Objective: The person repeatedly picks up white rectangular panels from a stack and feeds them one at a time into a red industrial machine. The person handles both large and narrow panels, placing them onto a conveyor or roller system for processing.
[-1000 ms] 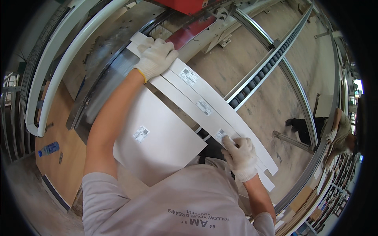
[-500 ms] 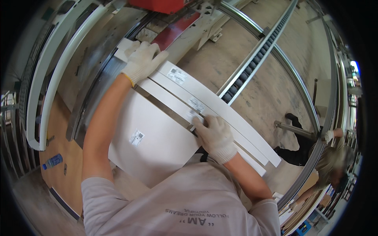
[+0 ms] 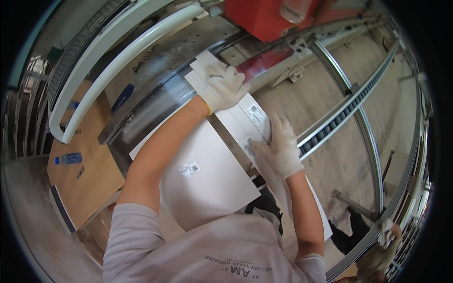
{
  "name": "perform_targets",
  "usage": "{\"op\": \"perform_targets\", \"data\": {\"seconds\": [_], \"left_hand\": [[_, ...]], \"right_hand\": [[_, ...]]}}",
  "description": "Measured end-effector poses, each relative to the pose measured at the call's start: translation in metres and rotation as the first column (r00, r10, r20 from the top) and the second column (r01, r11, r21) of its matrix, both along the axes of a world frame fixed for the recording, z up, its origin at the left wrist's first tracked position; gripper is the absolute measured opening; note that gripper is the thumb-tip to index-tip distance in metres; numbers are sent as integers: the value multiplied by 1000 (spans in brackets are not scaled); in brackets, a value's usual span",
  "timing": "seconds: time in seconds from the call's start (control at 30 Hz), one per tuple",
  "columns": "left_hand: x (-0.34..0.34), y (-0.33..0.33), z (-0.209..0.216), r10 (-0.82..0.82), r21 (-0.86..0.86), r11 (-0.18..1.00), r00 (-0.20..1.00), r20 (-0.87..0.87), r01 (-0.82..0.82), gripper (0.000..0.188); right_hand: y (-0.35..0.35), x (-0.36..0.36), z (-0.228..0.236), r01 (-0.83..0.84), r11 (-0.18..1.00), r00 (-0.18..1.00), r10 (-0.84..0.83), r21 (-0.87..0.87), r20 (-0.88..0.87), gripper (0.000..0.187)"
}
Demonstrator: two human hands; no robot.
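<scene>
The fingers (image 3: 236, 79) of the person's left hand (image 3: 221, 89), in a whitish knitted glove, are slightly bent and a little apart, laid across two narrow white strips near their far ends. Whether they press down or grip an edge cannot be told. The right hand (image 3: 279, 150), gloved alike, lies over the same strips nearer the body, its fingers extended and its thumb spread well away from them; the thumb is beside a printed label (image 3: 247, 145).

The outer strip (image 3: 240, 111) and the inner strip (image 3: 230, 123) lie side by side, running slantwise from the machine edge down toward the person's right side. A second label (image 3: 255, 114) is on the outer one, between the two hands. Across a narrow dark gap lies a wide white panel (image 3: 218, 165), with a label of its own (image 3: 190, 168), under the left forearm and in front of the person's body.

A roller track (image 3: 332, 125) extends away beyond the right hand, and a red housing (image 3: 257, 19) stands past the left. To the left, a blue-capped bottle (image 3: 68, 158) lies on a wooden board (image 3: 94, 181). At the lower right, a co-worker (image 3: 377, 259) is partly visible.
</scene>
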State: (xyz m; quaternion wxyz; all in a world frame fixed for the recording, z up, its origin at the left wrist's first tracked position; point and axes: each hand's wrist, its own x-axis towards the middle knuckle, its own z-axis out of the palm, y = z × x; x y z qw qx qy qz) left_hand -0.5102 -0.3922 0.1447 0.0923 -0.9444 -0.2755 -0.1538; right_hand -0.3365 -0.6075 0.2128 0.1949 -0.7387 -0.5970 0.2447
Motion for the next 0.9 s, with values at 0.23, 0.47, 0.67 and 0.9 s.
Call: {"op": "perform_targets", "data": {"seconds": [0.23, 0.47, 0.67, 0.9], "left_hand": [[-4, 22, -5, 72, -100, 993, 989, 125, -60, 35], [-11, 37, -14, 35, 13, 999, 983, 181, -38, 32], [-16, 55, -6, 143, 52, 986, 963, 227, -158, 22], [-17, 65, 1, 73, 379, 923, 997, -2, -67, 19]], "right_hand": [[78, 31, -19, -217, 905, 859, 0, -365, -512, 80], [93, 11, -11, -172, 899, 902, -20, -403, -430, 75], [80, -28, -21, -275, 960, 948, 279, -48, 151, 121], [83, -32, -15, -283, 953, 941, 298, -111, 159, 114]]}}
